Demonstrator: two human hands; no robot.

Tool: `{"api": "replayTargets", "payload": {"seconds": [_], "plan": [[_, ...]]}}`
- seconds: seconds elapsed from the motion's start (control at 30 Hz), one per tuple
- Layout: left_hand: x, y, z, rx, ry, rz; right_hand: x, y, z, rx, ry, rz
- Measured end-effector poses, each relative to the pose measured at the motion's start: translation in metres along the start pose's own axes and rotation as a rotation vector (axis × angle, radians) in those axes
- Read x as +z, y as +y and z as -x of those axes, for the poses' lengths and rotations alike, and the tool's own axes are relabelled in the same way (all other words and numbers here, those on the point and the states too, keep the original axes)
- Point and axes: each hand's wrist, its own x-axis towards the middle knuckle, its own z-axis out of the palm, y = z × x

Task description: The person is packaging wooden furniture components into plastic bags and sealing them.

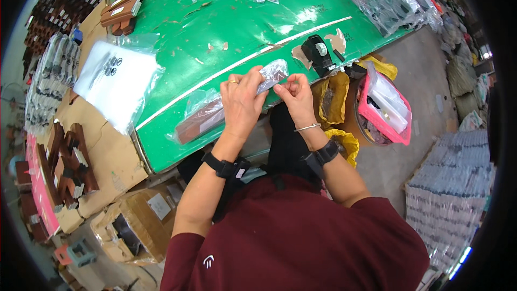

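Along the green counter (226, 32), the brown bar (200, 122) appears fully sleeved, left grip (241, 99) closed around it, right grip (297, 97) pinching the plastic sleeve (277, 68), closure seemingly unfinished, bare bars (119, 12) apparently left.

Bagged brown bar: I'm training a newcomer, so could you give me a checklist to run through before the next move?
1. Bagged brown bar held: ok, the left hand closes over its middle.
2. Right fingertips pinching the plastic: cannot tell; the right hand is at the bar's right end.
3. Bar covered by clear plastic: ok, brown shows through on both sides of the left hand.
4. Bag sealed: cannot tell; the plastic is crumpled and no seal can be made out.
5. Black tape dispenser near: ok, it lies on the green table just beyond the right hand.
6. Bar well back from the table's near edge: not ok, it lies close along it.
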Motion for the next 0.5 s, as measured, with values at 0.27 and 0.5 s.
{"api": "replayTargets", "payload": {"seconds": [0.27,0.5], "plan": [[-0.002,-0.006,-0.008,-0.1,-0.052,0.076,-0.003,-0.001,-0.021,-0.176,0.05,0.388],[-0.009,-0.012,-0.01,0.014,-0.087,0.123,-0.031,-0.029,-0.056,-0.326,-0.55,0.528]]}}
